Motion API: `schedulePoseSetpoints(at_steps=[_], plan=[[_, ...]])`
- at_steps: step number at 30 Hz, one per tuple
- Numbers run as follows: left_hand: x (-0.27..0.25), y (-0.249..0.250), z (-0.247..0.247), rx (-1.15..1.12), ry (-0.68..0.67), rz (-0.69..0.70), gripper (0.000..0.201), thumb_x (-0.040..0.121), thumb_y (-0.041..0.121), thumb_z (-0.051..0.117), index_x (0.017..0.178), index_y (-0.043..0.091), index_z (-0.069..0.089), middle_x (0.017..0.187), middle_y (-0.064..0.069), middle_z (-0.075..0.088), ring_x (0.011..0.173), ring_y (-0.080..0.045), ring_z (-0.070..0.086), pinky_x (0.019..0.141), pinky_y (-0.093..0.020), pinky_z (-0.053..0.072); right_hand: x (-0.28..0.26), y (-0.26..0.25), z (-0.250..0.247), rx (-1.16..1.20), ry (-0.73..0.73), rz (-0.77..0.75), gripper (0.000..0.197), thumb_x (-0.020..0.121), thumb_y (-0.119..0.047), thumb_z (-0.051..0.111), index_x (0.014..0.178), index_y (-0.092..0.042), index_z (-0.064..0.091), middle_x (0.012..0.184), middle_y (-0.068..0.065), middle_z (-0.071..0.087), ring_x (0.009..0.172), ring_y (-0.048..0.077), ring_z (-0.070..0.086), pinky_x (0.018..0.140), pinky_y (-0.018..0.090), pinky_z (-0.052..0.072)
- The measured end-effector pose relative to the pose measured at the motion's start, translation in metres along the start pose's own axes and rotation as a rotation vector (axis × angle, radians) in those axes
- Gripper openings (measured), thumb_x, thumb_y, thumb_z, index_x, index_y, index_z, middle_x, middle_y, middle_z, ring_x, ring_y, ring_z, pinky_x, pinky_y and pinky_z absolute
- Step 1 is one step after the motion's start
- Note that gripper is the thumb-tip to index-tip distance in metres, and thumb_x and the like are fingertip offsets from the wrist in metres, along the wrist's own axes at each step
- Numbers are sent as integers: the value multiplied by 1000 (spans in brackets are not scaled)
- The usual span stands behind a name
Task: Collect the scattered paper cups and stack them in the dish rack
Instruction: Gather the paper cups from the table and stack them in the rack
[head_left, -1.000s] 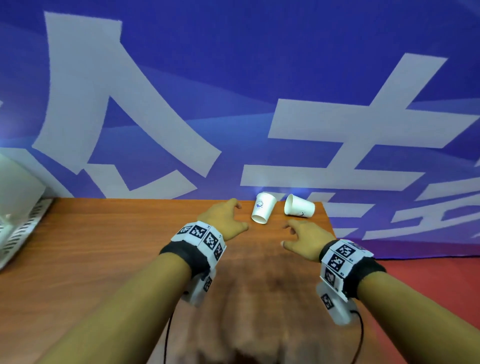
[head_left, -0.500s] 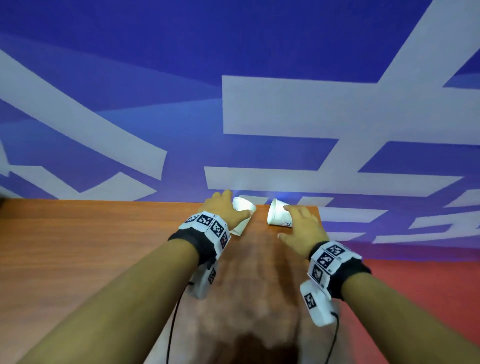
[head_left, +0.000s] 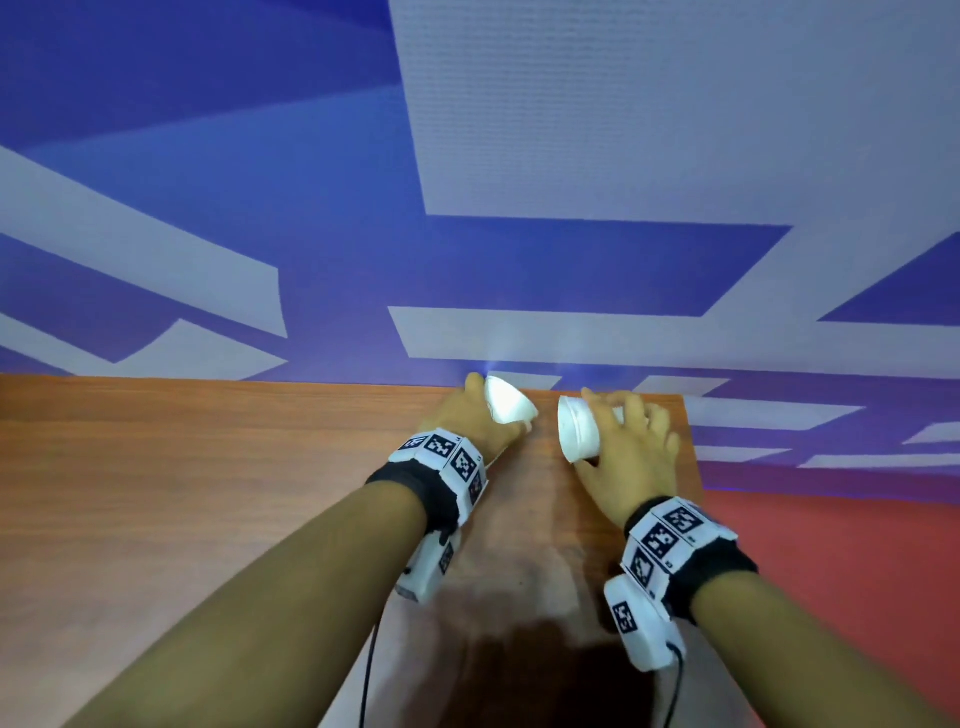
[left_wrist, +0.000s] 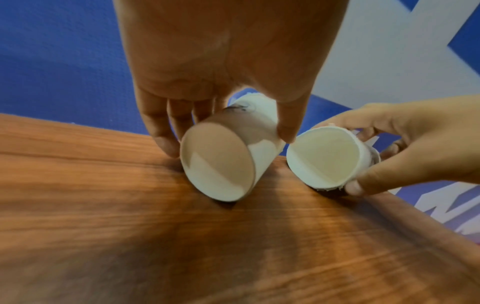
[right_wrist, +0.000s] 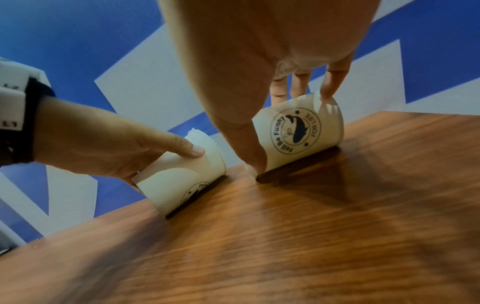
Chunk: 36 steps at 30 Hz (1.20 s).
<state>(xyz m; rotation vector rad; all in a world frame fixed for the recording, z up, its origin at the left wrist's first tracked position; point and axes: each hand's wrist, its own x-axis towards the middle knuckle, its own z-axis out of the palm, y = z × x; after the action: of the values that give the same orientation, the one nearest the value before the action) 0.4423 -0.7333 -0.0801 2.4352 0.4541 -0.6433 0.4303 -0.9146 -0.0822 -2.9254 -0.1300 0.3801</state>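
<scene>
While both hands are working at the far right corner of the table (head_left: 208, 493), the left hand (head_left: 467, 421) is gripping one tipped paper cup (head_left: 506, 400) — the right hand (head_left: 631, 447) is clasping another cup (head_left: 576, 428), both cups touching the wood.

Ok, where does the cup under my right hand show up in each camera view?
Head: right cup lies centre, near the table's far edge, gripped by the right hand.
Left wrist: right cup is right of centre, open mouth toward the camera.
Right wrist: right cup is upper centre, whale logo showing.
Shared landmark: the left cup, just to its left in every view.
</scene>
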Motion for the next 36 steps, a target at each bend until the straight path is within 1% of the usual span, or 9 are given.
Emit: schedulePoseSetpoints(at_steps=[6, 9, 11, 15, 19, 22, 25, 30, 36], plan=[[-27, -9, -10, -11, 2, 45, 70, 77, 45, 70, 131, 18, 33, 123, -6, 54, 109, -29, 55, 85, -36, 46, -19, -11, -15, -28, -31, 13, 61, 75, -45, 65, 131, -34, 42, 125, -1, 35, 113, 24, 34, 93, 36, 31], [-60, -17, -20, -149, 94, 86, 69, 73, 37, 75, 126, 15, 37, 125, -6, 49, 110, -28, 54, 90, -39, 48, -38, -25, -33, 6, -25, 19, 64, 75, -47, 67, 131, -29, 41, 128, -2, 42, 118, 25, 36, 95, 36, 32], [-84, -24, -29, -202, 133, 115, 77, 73, 34, 77, 134, 15, 33, 132, -8, 44, 117, -29, 50, 95, -38, 46, -54, -37, -48, 32, -15, 12, 65, 75, -48, 68, 130, -27, 41, 130, -2, 46, 120, 25, 39, 97, 37, 33], [-131, -43, -65, -73, 199, 168, 74, 73, 42, 74, 133, 21, 36, 128, -6, 50, 120, -29, 43, 93, -36, 43, -91, -61, -75, 88, 3, -25, 70, 74, -50, 68, 132, -27, 36, 130, 0, 53, 121, 27, 47, 97, 40, 36], [-180, -62, -106, -118, 276, 203, 69, 72, 40, 75, 128, 21, 39, 126, -5, 50, 117, -29, 47, 93, -39, 46, -132, -91, -96, 68, 45, -74, 79, 76, -48, 67, 142, -32, 27, 134, 1, 50, 124, 25, 48, 100, 39, 34], [-214, -79, -129, -161, 309, 245, 77, 75, 36, 73, 138, 22, 32, 133, -7, 42, 119, -30, 50, 96, -43, 46, -162, -117, -107, 57, 57, -113, 72, 78, -43, 66, 140, -33, 30, 135, -1, 48, 124, 24, 48, 100, 38, 36], [-244, -110, -145, -103, 319, 275, 78, 79, 38, 69, 143, 24, 27, 135, -6, 37, 118, -30, 52, 94, -39, 46, -191, -147, -111, 71, 61, -122, 69, 76, -43, 67, 136, -32, 34, 133, 0, 49, 118, 27, 51, 98, 38, 41], [-281, -176, -187, -33, 319, 328, 71, 73, 30, 75, 132, 21, 37, 126, -6, 41, 114, -29, 50, 92, -37, 45, -234, -205, -111, 117, 84, -101, 67, 72, -51, 70, 127, -28, 41, 122, -2, 51, 108, 24, 55, 88, 38, 48], [-308, -256, -217, -40, 353, 383, 76, 68, 36, 77, 130, 19, 38, 121, -3, 44, 113, -26, 47, 85, -31, 41, -272, -284, -85, 171, 80, -104, 61, 64, -60, 66, 114, -32, 46, 110, -6, 56, 95, 18, 58, 80, 36, 51]])
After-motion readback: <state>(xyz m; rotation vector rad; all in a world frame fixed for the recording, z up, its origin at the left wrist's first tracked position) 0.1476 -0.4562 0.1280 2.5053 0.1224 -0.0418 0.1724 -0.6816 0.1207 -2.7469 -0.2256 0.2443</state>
